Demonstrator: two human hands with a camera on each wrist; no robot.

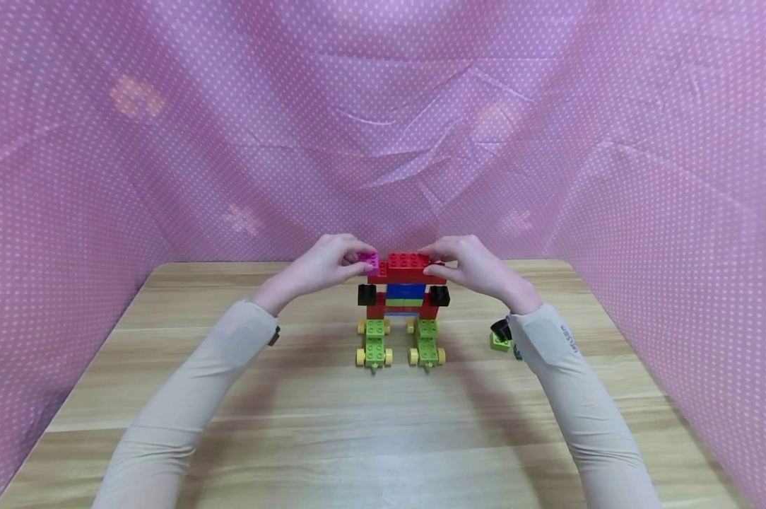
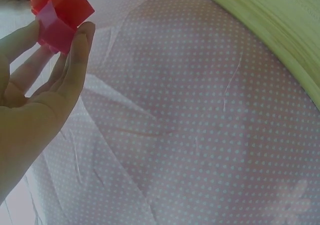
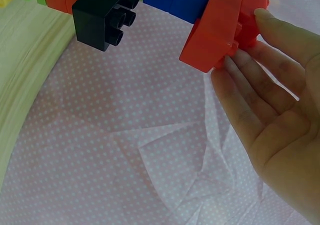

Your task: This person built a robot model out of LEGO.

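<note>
Sleeved forearms are reaching in from the near table (image 1: 383, 438) edge. Left hand (image 1: 319, 268) is pinching a pink brick (image 1: 368, 260) between thumb and fingertips at the model's (image 1: 403, 304) top left corner. Right hand (image 1: 475, 267) is steadying the red top plate (image 1: 408, 263), fingers loosely curled on its far end. Pressing straight down while bracing the plate looks wisest. No containers are showing; spare bricks (image 1: 501, 336) are lying below the right wrist.

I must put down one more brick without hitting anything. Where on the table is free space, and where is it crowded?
Free: the wooden table between the two sleeves, in front of the green wheeled feet, and the left part beyond the left hand. Crowded: around the brick model, and by the loose pieces near the right hand.
</note>
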